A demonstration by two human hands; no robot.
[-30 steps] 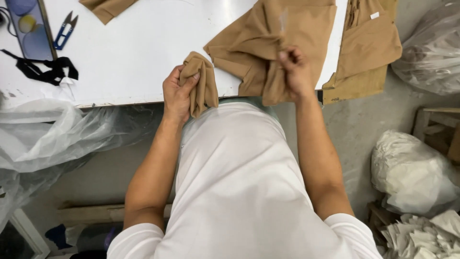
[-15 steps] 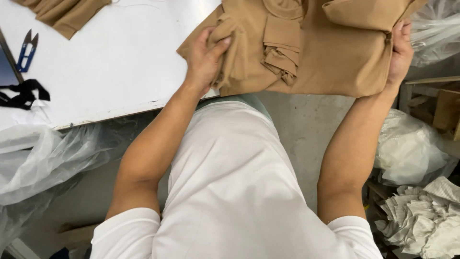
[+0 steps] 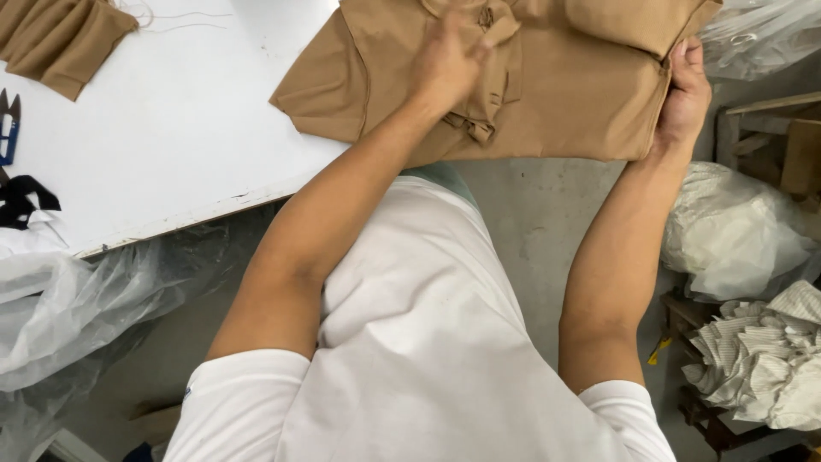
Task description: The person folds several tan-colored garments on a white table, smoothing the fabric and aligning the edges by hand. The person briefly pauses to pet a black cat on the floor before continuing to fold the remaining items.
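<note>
two bare hands work a tan garment (image 3: 556, 94) in the single head view we have. the garment lies folded at the near edge of a white table (image 3: 171, 154), partly hanging over it. our left hand (image 3: 449, 60) presses flat on top of the cloth, fingers spread and blurred, gripping nothing. our right hand (image 3: 684, 98) is closed on the garment's right edge, thumb on top. farther left on the table we see another tan fabric piece (image 3: 60, 43), blue thread snips (image 3: 8, 128) and clear plastic bags (image 3: 94, 299) below.

Two tan garments (image 3: 547, 103) (image 3: 60, 38), one snips (image 3: 8, 128)
</note>
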